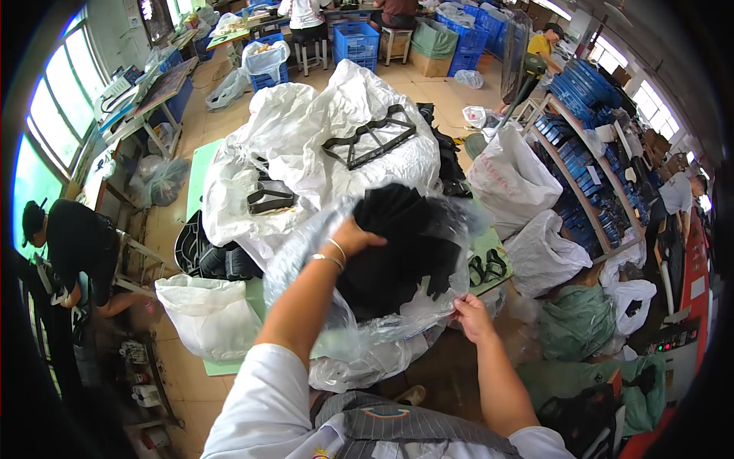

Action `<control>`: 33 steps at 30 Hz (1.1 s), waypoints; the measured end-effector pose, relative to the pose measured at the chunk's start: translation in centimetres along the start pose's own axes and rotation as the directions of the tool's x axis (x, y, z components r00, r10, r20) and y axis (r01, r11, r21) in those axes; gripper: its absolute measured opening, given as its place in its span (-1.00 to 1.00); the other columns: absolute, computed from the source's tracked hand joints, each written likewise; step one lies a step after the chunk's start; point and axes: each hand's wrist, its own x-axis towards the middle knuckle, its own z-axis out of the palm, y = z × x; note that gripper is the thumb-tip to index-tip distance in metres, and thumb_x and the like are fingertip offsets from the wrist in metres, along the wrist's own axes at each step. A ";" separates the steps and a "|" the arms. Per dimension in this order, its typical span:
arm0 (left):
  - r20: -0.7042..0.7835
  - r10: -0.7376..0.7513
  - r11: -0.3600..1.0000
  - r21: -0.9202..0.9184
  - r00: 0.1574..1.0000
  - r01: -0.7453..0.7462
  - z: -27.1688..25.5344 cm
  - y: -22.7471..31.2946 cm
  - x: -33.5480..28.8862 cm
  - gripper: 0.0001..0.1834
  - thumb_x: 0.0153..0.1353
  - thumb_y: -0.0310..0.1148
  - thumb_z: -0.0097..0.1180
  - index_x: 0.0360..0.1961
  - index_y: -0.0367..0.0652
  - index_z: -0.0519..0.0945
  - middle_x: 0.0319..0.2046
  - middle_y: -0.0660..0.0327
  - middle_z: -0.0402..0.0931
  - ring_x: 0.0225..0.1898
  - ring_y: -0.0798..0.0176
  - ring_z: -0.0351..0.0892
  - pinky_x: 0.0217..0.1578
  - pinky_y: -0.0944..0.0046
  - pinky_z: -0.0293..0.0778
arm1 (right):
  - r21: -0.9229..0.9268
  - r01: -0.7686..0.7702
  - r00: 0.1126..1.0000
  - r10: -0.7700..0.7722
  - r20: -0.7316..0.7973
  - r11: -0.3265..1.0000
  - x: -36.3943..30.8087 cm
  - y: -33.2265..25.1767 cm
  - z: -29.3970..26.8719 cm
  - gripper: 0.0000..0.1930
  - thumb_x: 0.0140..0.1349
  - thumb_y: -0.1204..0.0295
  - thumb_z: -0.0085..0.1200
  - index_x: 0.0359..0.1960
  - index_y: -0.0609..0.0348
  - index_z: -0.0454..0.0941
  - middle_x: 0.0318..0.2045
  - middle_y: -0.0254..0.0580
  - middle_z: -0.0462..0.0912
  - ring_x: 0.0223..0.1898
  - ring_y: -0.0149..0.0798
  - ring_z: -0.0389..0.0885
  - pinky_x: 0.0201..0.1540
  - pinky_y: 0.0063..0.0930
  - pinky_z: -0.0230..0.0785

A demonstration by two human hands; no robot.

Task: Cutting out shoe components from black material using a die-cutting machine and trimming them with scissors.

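A clear plastic bag lies open before me on the green tabletop, with a bundle of thin black flat pieces in its mouth. My left hand, a bangle on its wrist, is closed on the left side of the bundle; some of its fingers are hidden. To the lower right, my right hand pinches the bag's near rim between thumb and fingers. Beyond the bag, a large white woven sack carries a black angular frame. A smaller black band-like piece lies to its left.
A white sack leans at the table's left, beside black curved parts. On the right stand white sacks and a rack of blue parts. Blue crates stand at the back. People work at the left, back and right.
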 end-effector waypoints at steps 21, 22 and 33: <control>0.368 0.502 0.386 0.715 0.783 -0.583 4.9 -7.9 -14.5 -0.07 -0.10 0.06 0.33 0.30 0.01 0.26 0.36 -0.09 0.02 0.39 -0.21 -0.06 0.34 -0.20 -0.14 | -0.702 -0.659 0.341 -0.725 -0.598 0.270 -46.2 7.1 -16.8 -0.54 0.12 0.49 0.14 0.10 0.30 0.40 0.01 0.17 0.52 0.00 0.14 0.50 0.08 -0.15 0.35; 0.495 0.391 0.342 0.705 0.776 -0.622 4.5 -10.2 -17.2 -0.10 -0.08 0.10 0.30 0.29 0.02 0.29 0.38 -0.02 0.02 0.40 -0.20 -0.08 0.34 -0.19 -0.14 | -0.531 -0.789 0.249 -0.629 -0.736 0.309 -51.3 8.9 -16.8 -0.45 0.14 0.40 0.16 0.18 0.29 0.35 0.10 0.14 0.45 0.13 0.12 0.41 0.22 -0.14 0.20; 0.353 -0.422 -0.074 0.904 0.835 -0.420 -0.4 -13.7 -18.5 -0.68 0.28 -0.24 -0.09 -0.06 -0.03 0.64 -0.11 0.11 0.63 -0.04 0.04 0.62 -0.10 0.04 0.51 | -0.135 -0.748 -0.096 -0.308 -0.947 0.650 -73.2 37.5 -6.6 -0.35 0.42 -0.02 -0.32 0.31 0.29 0.19 0.28 0.22 0.25 0.33 0.18 0.15 0.32 -0.17 0.06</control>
